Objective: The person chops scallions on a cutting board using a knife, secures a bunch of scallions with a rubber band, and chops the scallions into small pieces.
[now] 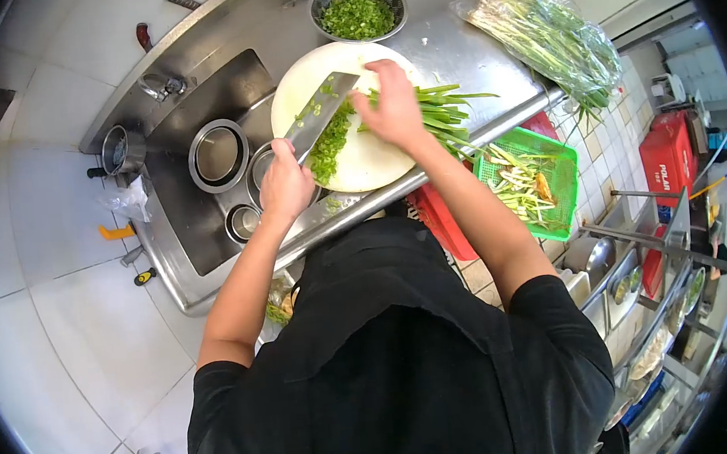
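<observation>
My left hand (pixel 286 186) is wrapped round the handle of a cleaver (pixel 320 115), its blade slanting up over a round white cutting board (pixel 375 153). Bits of green cling to the blade. Blurred, my right hand (pixel 393 109) hovers over the board close to the blade's far end, thumb and fingers apart, with nothing seen in it. Chopped green onion (pixel 330 148) lies in a pile beside and partly under the blade. Uncut green onion stalks (pixel 444 114) stretch from the board past its right edge, partly behind my right wrist.
Behind the board sits a metal bowl of chopped greens (pixel 357 16). A plastic bag of green onions (pixel 540 29) lies at the right. Below the counter edge is a green basket (pixel 571 172) of trimmings. A sink (pixel 193 232) with metal containers is at the left.
</observation>
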A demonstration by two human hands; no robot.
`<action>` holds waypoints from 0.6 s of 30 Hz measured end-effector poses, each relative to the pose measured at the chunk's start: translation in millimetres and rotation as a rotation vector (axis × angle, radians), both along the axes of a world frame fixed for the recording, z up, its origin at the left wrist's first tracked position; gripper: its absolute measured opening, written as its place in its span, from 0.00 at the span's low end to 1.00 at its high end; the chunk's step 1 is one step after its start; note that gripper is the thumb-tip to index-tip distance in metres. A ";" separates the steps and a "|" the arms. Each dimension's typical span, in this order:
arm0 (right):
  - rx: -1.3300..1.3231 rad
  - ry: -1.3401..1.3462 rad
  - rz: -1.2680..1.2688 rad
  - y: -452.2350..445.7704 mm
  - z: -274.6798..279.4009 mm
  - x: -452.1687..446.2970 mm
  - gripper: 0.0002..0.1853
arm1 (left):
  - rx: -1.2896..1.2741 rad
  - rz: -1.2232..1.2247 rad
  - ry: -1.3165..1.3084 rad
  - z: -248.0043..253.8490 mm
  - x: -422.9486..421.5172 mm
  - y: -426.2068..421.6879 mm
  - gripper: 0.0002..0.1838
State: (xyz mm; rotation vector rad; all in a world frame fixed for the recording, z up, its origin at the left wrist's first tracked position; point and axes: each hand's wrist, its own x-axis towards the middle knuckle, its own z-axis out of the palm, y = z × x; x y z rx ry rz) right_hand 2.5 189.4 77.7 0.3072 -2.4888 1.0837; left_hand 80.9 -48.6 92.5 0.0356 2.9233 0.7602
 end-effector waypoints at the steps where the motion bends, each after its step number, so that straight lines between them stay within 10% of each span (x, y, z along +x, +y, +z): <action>1: 0.093 0.014 0.032 -19.2 -0.2 -0.2 0.35 | -0.012 -0.009 -0.003 0.4 0.1 -2.0 0.23; 7: 0.466 -0.389 0.233 -116.9 -9.2 -3.5 0.56 | -0.147 -0.142 0.098 9.2 8.9 -22.6 0.19; 18: 0.639 -0.342 -0.135 -68.5 -60.2 -20.7 0.42 | -0.377 -0.369 0.156 37.7 4.5 -126.6 0.27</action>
